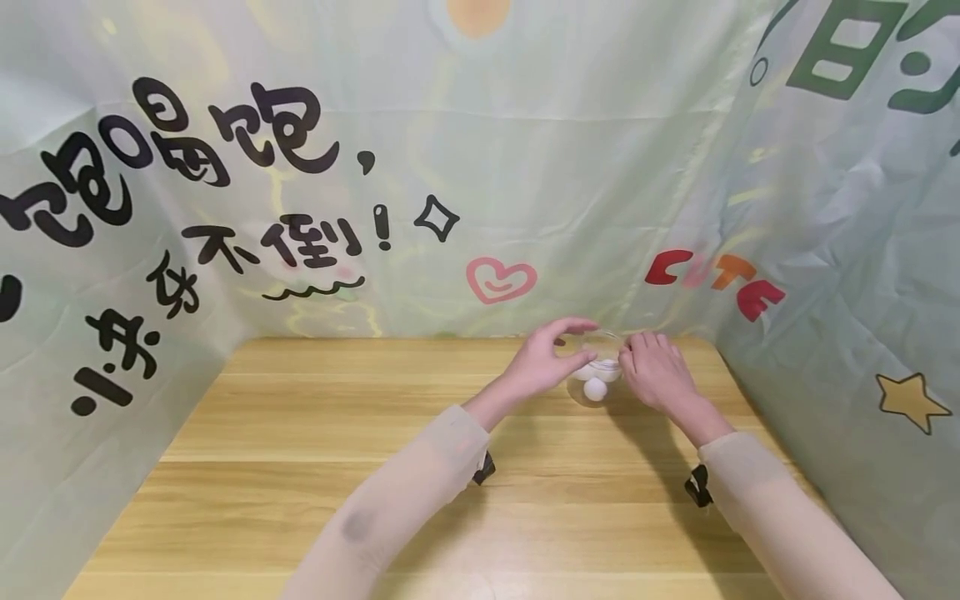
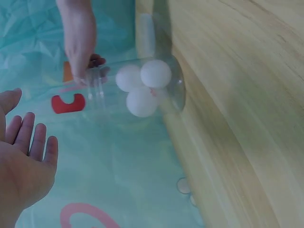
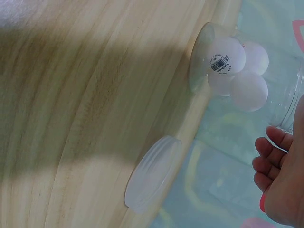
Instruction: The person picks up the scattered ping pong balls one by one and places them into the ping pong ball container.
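A clear jar (image 1: 603, 340) stands upright on the table with several white ping-pong balls (image 2: 142, 101) inside. Printing shows on one ball (image 3: 227, 55) in the right wrist view. My left hand (image 1: 542, 358) is beside the jar's left side; in the left wrist view its fingers (image 2: 35, 142) are extended and apart from the jar. On the other side, my right hand (image 1: 658, 367) grips the jar's rim with bent fingers; its thumb is hidden in the right wrist view. A translucent round lid (image 3: 153, 175) lies near the jar on the table.
The wooden table (image 1: 315, 467) ends at a printed cloth backdrop (image 1: 585, 167) close behind the jar. Another cloth side (image 1: 847, 333) rises along the table's right edge. Dark wrist devices (image 1: 698, 486) hang under both sleeves.
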The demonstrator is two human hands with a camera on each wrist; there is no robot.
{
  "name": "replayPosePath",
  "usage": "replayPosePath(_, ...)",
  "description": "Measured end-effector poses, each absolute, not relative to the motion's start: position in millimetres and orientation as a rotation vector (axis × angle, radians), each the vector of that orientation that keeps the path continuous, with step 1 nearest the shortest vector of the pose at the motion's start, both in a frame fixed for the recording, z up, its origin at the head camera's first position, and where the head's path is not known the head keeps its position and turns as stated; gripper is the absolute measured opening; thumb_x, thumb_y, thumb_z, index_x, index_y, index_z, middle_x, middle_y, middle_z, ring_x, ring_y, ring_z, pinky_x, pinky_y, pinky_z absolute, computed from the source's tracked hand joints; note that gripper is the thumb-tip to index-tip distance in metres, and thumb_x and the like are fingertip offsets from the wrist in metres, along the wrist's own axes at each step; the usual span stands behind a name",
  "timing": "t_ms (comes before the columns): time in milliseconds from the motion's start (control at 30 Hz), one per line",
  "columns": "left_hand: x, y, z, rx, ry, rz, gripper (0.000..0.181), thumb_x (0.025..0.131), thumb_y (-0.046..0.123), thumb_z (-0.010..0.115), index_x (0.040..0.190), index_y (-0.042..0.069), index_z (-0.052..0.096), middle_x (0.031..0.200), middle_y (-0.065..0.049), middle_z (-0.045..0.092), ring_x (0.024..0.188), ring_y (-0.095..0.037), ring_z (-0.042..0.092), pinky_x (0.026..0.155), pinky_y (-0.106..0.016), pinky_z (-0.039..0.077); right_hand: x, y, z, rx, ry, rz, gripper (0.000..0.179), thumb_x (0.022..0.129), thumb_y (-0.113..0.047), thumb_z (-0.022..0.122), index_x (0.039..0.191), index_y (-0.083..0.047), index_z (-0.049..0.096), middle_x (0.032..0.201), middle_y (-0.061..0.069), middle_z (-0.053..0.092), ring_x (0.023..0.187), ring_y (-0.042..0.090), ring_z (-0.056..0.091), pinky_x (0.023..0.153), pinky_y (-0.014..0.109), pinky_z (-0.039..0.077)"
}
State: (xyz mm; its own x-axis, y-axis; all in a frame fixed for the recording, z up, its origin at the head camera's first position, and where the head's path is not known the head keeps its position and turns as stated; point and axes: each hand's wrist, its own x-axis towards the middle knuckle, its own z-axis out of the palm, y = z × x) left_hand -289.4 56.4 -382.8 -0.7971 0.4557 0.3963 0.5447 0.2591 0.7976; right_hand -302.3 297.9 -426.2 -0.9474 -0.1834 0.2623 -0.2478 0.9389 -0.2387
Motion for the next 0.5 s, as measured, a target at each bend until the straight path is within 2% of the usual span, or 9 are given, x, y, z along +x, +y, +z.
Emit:
replayPosePath(100, -284, 49, -380, -0.992, -2.367, -1.605, 0.043, 0.099, 0.02, 0.074, 0.14, 0.014, 0.064, 0.137, 0.004, 0.067, 0.124, -0.008, 0.059, 0.105, -0.034, 0.05, -302, 297, -426, 0.323, -2.854, 0.399, 0.041, 0.111, -0.025, 0.03, 0.115, 0.004, 0.058, 0.119, 0.025, 0.056, 0.113, 0.046, 0.047, 0.092, 0.06, 0.04)
replayPosePath(233, -278, 40, -378, -1.017, -2.301, -1.619, 0.043, 0.098, 0.02, 0.075, 0.139, 0.016, 0.064, 0.136, 0.006, 0.067, 0.125, -0.009, 0.059, 0.105, -0.031, 0.05, -302, 297, -426, 0.325, -2.853, 0.401, 0.042, 0.111, -0.024, 0.029, 0.116, 0.005, 0.058, 0.12, 0.026, 0.056, 0.115, 0.047, 0.046, 0.094, 0.061, 0.039)
replayPosePath(500, -261, 19, -374, -1.031, -2.231, -1.651, 0.045, 0.097, 0.02, 0.076, 0.14, 0.019, 0.064, 0.139, 0.006, 0.066, 0.128, -0.009, 0.058, 0.107, -0.035, 0.049, -303, 298, -427, 0.328, -2.851, 0.404, 0.043, 0.111, -0.025, 0.028, 0.118, 0.005, 0.058, 0.121, 0.027, 0.056, 0.117, 0.048, 0.046, 0.095, 0.062, 0.039)
